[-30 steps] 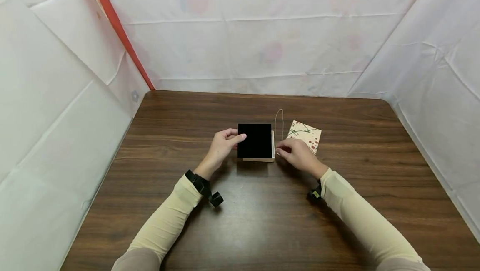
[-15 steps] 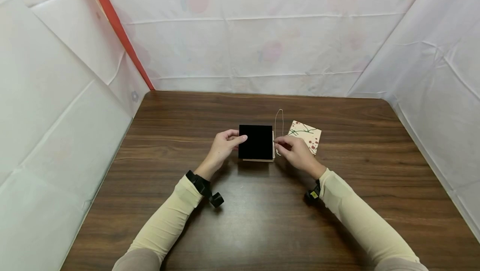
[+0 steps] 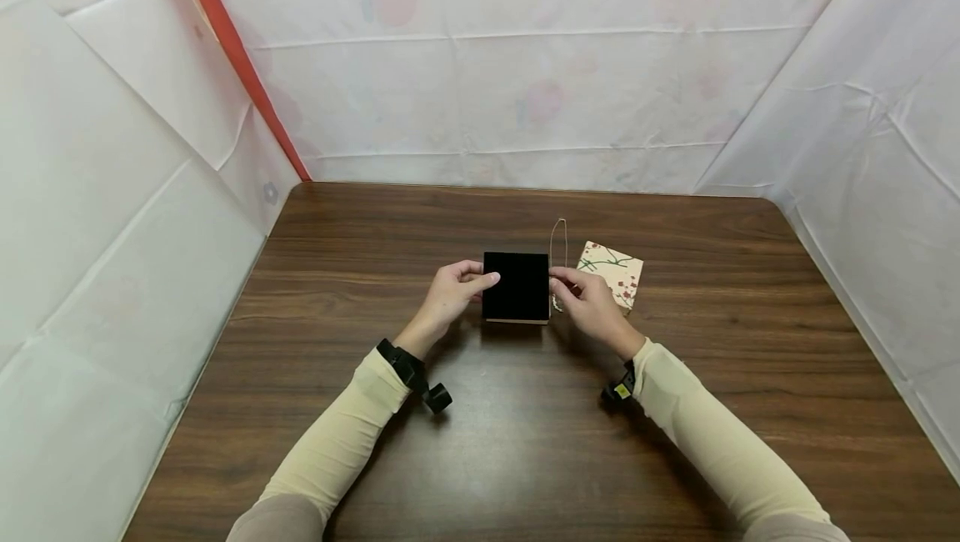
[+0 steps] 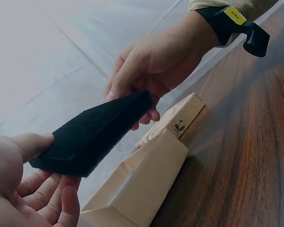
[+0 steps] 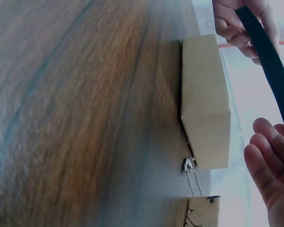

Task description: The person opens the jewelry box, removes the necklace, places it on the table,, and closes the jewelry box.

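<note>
My left hand (image 3: pixel 448 298) pinches the left side of a square black foam pad (image 3: pixel 516 287), its thumb on top and fingers beneath. At the pad's right edge, my right hand (image 3: pixel 596 304) pinches with thumb and index finger; its other fingers are spread below in the right wrist view. Held above an open cream cardboard box (image 4: pixel 149 182), the foam pad is slightly bent and apart from the box. From above it hides nearly all of the box except a thin front strip. The box's inside is mostly hidden.
A cream box lid (image 3: pixel 617 271) printed with red blossoms and green twigs lies right of the box. Between them a thin chain necklace (image 5: pixel 189 166) lies on the dark wooden table (image 3: pixel 517 459). White patterned sheets (image 3: pixel 525 67) surround the table's back and sides.
The foam pad has shifted slightly right and toward me, covering more of the box. My right hand has moved left from beside the box to grip the pad's right edge.
</note>
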`<control>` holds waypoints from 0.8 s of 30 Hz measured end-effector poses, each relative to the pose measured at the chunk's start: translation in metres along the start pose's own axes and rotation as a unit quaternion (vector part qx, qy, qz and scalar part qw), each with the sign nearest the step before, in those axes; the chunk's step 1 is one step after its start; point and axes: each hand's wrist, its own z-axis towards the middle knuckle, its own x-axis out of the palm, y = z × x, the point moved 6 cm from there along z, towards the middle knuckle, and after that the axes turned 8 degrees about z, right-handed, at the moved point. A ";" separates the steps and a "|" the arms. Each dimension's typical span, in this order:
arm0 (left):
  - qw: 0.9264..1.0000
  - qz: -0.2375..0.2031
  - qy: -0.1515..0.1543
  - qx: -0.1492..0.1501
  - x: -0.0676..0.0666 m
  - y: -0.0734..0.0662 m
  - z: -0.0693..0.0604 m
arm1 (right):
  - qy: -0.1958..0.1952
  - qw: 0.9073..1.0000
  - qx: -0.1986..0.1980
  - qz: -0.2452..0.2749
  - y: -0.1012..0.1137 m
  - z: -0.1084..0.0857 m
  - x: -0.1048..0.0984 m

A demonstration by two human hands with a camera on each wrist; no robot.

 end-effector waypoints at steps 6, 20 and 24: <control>1.000 0.002 -0.004 -0.007 0.002 -0.001 0.004 | -0.019 1.000 0.015 -0.002 0.000 0.000 -0.002; 0.999 0.036 -0.024 -0.005 0.001 0.000 0.016 | -0.033 0.993 0.110 0.015 -0.004 0.014 0.001; 0.998 0.050 -0.030 -0.006 0.001 0.003 0.020 | -0.030 0.990 0.135 0.024 -0.006 0.015 0.003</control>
